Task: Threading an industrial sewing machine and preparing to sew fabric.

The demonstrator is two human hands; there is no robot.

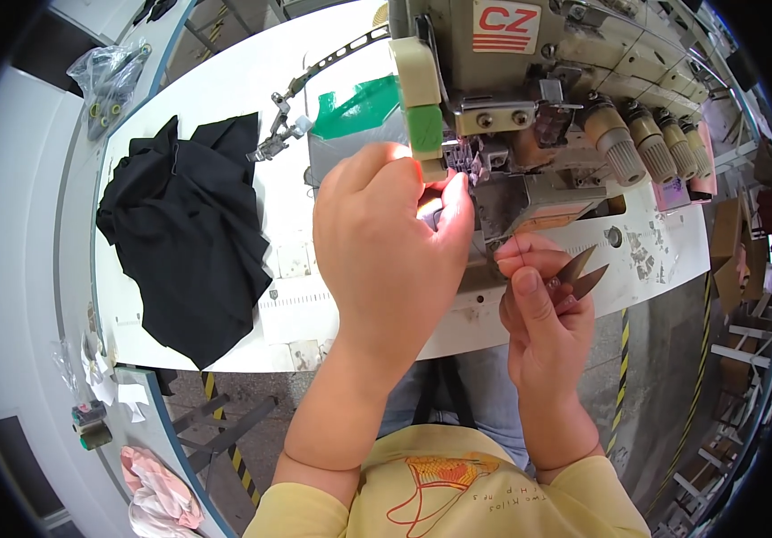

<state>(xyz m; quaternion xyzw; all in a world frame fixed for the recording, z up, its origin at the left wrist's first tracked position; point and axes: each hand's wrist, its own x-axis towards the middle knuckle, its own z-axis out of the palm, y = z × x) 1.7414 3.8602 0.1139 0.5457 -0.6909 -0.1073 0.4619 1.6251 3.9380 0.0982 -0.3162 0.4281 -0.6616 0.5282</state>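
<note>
My left hand (388, 242) reaches up to the needle area of an overlock sewing machine (458, 85), its fingers curled closed under the lit presser foot (460, 160). The fingertips are partly hidden, and what they pinch cannot be made out. Lower and to the right, my right hand (543, 318) holds a pair of thread snips (581, 273) in its palm, the two blades apart and pointing up to the right. Its thumb and forefinger pinch together in front of the machine, where a thin dark thread (520, 249) seems to run.
Black fabric (193, 238) lies heaped on the left of the white table (292, 309). A hinged metal guide arm (292, 99) stands beside the machine. Several tension knobs (621, 157) line its right. Pink cloth (160, 493) rests on a side surface at lower left.
</note>
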